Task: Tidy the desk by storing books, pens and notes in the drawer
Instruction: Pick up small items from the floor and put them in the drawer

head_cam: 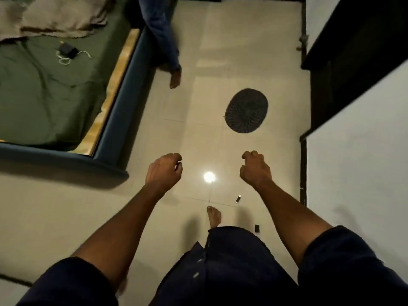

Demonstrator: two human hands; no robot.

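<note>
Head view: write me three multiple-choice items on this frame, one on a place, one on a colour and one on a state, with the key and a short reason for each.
1. Where does the dark oval mat lie?
A. On a desk
B. On the tiled floor, ahead of the hands
C. Inside an open drawer

2. What colour is the bed sheet?
A. Green
B. Red
C. White

3. What are the left hand and the right hand doing?
A. Each grips a book
B. Both hold nothing, fingers curled
C. Both press flat on the floor

Key: 1 B, the mat sits on pale tiles beyond the hands. 2 A, the sheet at the left edge is dull green. 3 B, both hands are raised over the floor with nothing in them.
</note>
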